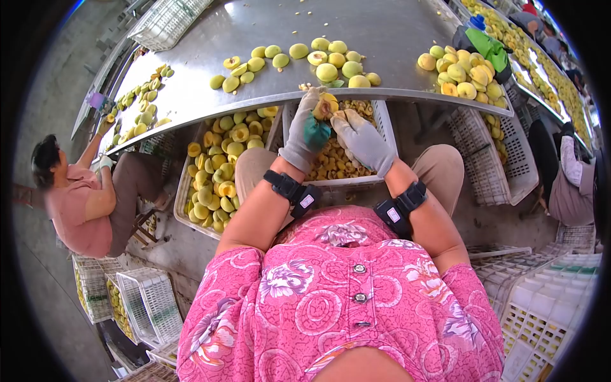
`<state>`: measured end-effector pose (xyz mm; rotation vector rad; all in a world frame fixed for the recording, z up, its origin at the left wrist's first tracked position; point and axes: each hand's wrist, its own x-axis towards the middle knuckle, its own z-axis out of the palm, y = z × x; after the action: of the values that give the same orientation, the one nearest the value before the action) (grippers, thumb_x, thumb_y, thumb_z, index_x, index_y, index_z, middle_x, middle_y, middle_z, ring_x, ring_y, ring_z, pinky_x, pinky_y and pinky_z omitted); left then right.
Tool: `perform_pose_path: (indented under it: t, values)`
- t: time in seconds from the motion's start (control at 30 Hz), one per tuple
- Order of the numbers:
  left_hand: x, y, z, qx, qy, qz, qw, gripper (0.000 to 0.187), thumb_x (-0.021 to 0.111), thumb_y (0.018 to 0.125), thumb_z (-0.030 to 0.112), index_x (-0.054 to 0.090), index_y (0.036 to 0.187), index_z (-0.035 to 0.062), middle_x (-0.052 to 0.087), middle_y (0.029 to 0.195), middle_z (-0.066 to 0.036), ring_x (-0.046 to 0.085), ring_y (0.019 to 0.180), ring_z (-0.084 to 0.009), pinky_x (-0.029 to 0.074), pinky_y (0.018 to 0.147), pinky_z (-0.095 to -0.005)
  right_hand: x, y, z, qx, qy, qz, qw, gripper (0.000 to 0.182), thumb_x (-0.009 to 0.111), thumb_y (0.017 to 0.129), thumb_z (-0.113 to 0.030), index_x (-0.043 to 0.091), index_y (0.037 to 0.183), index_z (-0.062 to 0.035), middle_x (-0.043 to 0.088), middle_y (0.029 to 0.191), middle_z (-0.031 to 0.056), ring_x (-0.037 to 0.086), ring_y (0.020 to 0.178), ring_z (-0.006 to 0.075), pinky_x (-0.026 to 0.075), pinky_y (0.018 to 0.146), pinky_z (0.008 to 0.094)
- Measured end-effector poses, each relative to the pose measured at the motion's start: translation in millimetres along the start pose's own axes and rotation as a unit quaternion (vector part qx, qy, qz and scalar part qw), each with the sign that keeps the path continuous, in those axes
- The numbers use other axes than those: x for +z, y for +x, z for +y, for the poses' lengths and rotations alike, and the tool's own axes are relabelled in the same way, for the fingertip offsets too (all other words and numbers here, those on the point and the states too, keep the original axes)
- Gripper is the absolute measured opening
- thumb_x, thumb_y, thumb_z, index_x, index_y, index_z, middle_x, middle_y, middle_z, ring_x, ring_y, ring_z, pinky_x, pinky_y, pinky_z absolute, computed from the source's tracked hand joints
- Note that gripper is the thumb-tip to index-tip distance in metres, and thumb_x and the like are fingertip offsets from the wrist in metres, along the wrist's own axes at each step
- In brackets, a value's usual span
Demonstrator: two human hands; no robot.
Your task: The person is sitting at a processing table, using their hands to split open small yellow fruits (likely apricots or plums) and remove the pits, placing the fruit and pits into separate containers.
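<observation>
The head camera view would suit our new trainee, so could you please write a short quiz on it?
1. Multiple choice: what is at the fingertips of the left hand?
A) a yellow fruit
B) a phone
C) a cup
2. True or false: a black band is worn on each wrist.
3. Fill in: the crate beside the left knee is filled with yellow-green ____.

Key: 1. A; 2. true; 3. fruit.

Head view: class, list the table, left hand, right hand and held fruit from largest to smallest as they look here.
1. Table
2. Left hand and right hand: too alike to rank
3. Held fruit
</observation>
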<state>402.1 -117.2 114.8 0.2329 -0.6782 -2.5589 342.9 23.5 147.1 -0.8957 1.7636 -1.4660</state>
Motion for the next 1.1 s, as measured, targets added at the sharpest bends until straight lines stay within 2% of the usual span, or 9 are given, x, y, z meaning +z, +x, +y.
perform_pose_path:
  t: [0.23,0.3,0.5,0.7,0.77,0.8,0.87,0.97,1.1]
  values:
    - [-9,-4,-12,-0.002,0.038,-0.056,0.998,0.032,0.045,0.101,0.029,0.050,0.123,0.0046,0.057,0.114,-0.008,0.056,0.107,-0.0170,0.048,0.092,-0.0315,7,1,4,-0.042,-0.067,0.022,0.997,0.030,0.050,0.098,-0.025,0.058,0.104,0.0033,0.065,0.091,0.0194,0.061,0.083,0.0278,0.047,0.075,0.0365]
    - [-13,2,-17,0.119,0.241,-0.032,0.963,0.030,0.048,0.100,0.030,0.053,0.117,0.0050,0.058,0.109,-0.007,0.058,0.100,-0.0169,0.050,0.088,-0.0318,9,3,11,-0.062,-0.075,0.026,0.995,0.031,0.050,0.098,-0.025,0.058,0.107,0.0035,0.065,0.093,0.0199,0.061,0.084,0.0288,0.047,0.076,0.0363]
    - [17,-13,-16,0.102,0.125,0.008,0.987,0.038,0.044,0.100,0.040,0.057,0.102,0.0045,0.061,0.093,-0.007,0.060,0.084,-0.0185,0.051,0.076,-0.0304,14,6,18,-0.113,-0.038,0.028,0.992,0.036,0.048,0.099,-0.025,0.054,0.116,0.0059,0.064,0.097,0.0204,0.061,0.088,0.0283,0.048,0.081,0.0350]
    - [9,-8,-1,-0.020,0.090,-0.016,0.996,0.046,0.044,0.098,0.047,0.057,0.101,0.0028,0.063,0.087,-0.011,0.063,0.076,-0.0263,0.055,0.074,-0.0381,15,-6,2,0.012,0.032,-0.042,0.999,0.037,0.049,0.099,-0.027,0.055,0.117,0.0052,0.063,0.094,0.0117,0.060,0.083,0.0204,0.049,0.076,0.0320]
    - [8,-8,1,-0.023,0.094,-0.039,0.995,0.045,0.043,0.099,0.046,0.057,0.101,0.0028,0.063,0.089,-0.011,0.063,0.080,-0.0270,0.056,0.076,-0.0395,14,-11,-6,0.049,0.085,-0.069,0.993,0.023,0.047,0.101,-0.024,0.058,0.112,-0.0068,0.053,0.072,-0.0037,0.043,0.058,0.0018,0.033,0.049,0.0185]
    - [11,-8,0,-0.015,0.070,-0.041,0.997,0.045,0.043,0.099,0.045,0.057,0.101,0.0031,0.062,0.090,-0.012,0.063,0.082,-0.0272,0.055,0.076,-0.0396,14,-10,-3,0.050,0.086,-0.070,0.993,0.023,0.047,0.101,-0.024,0.058,0.112,-0.0068,0.053,0.072,-0.0037,0.043,0.058,0.0018,0.033,0.049,0.0185]
    - [12,-5,0,-0.006,0.048,-0.045,0.998,0.044,0.042,0.100,0.045,0.057,0.101,0.0034,0.062,0.091,-0.012,0.063,0.083,-0.0274,0.055,0.077,-0.0397,14,1,10,-0.018,0.032,-0.036,0.999,0.036,0.049,0.099,-0.027,0.056,0.116,0.0039,0.064,0.093,0.0136,0.061,0.084,0.0220,0.049,0.076,0.0324]
    - [10,-1,-1,0.008,0.021,-0.043,0.999,0.042,0.042,0.100,0.044,0.057,0.102,0.0039,0.062,0.092,-0.012,0.062,0.086,-0.0264,0.055,0.077,-0.0389,13,9,19,-0.161,-0.081,0.041,0.983,0.037,0.049,0.099,-0.028,0.056,0.115,0.0049,0.065,0.098,0.0208,0.062,0.090,0.0305,0.048,0.079,0.0353]
    - [12,-3,-5,-0.007,-0.010,-0.017,1.000,0.040,0.044,0.100,0.042,0.056,0.102,0.0038,0.062,0.091,-0.011,0.061,0.083,-0.0242,0.054,0.077,-0.0368,9,5,15,-0.124,-0.089,0.038,0.988,0.039,0.049,0.099,-0.028,0.055,0.116,0.0063,0.063,0.103,0.0258,0.061,0.097,0.0368,0.048,0.083,0.0373]
